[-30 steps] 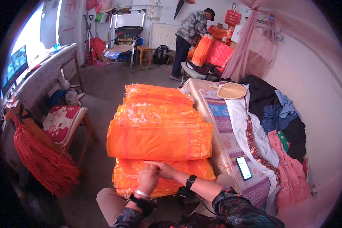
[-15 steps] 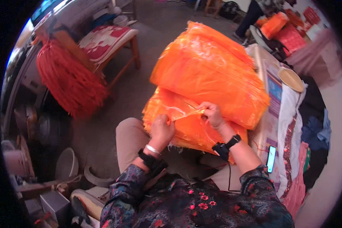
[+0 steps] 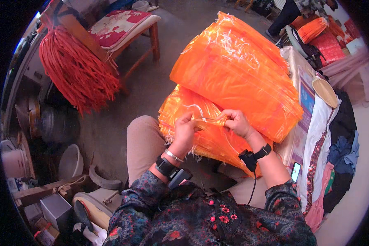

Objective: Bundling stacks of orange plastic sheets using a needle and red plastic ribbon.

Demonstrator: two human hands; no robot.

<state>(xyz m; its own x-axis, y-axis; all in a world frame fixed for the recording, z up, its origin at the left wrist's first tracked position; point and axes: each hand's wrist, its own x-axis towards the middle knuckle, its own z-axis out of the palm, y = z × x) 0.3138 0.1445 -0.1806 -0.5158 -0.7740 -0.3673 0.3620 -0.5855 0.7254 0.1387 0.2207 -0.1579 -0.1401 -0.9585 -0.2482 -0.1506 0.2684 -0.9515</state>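
Note:
My left hand (image 3: 183, 133) and my right hand (image 3: 238, 124) face each other over a pile of shiny orange plastic bags or sheets. Their fingers pinch a gathered orange edge (image 3: 209, 124) stretched between them. Along that edge runs a thin, needle-like line, and a pale thread loops just above it; whether it is a needle I cannot tell. Beneath the hands lies the lower orange stack (image 3: 178, 102), its borders frayed. A thicker folded orange stack (image 3: 233, 78) rests on top, farther away. Both wrists carry black strapped devices.
At left, a bundle of red strips (image 3: 76, 74) hangs beside a cushioned wooden bench (image 3: 123, 30). A bed or table edge at right bears a phone (image 3: 295, 171), a round woven fan (image 3: 325, 92) and clothes (image 3: 344, 149). Boxes and a basin (image 3: 71, 161) stand lower left. Another person's leg (image 3: 285, 18) shows far right.
My hands keep their pinch on the orange edge, drawn slightly closer together. The whole view has shifted a little, so the stacks appear farther right and higher.

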